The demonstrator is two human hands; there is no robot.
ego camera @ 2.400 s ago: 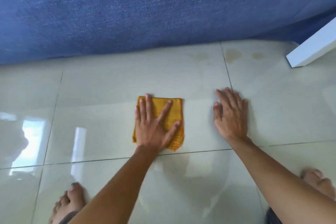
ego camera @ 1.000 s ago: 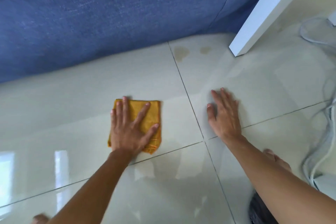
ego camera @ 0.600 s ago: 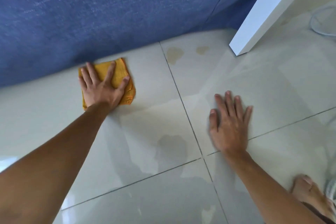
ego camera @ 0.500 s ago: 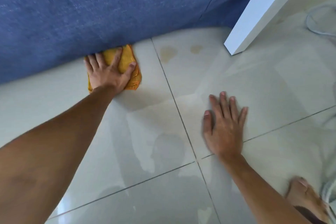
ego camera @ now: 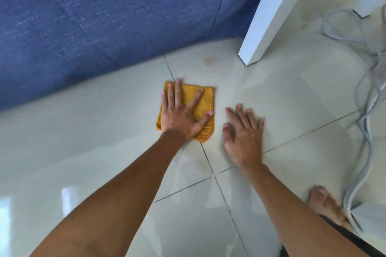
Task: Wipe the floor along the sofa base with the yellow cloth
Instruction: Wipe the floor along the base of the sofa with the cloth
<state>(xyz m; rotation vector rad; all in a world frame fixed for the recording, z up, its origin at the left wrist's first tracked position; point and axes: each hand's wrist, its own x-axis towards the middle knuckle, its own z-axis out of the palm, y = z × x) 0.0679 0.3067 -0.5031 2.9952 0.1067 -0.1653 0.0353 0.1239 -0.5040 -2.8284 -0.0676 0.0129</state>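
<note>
- Cloth (ego camera: 203, 106) lying on floor (ego camera: 83, 131), near sofa (ego camera: 104, 16), under flat, splayed left hand (ego camera: 180, 113).
- Right hand (ego camera: 243, 133) bracing flat, holding nothing.
- Risk: stain (ego camera: 210, 61) getting missed; cables (ego camera: 369, 94) snagging.

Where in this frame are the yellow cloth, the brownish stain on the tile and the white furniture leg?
yellow cloth (ego camera: 205, 98): head view, bare upper right part beside the fingers.
brownish stain (ego camera: 209, 61): head view, centre of the mark near the sofa base.
white furniture leg (ego camera: 264, 19): head view, middle of its lit front face.
</note>
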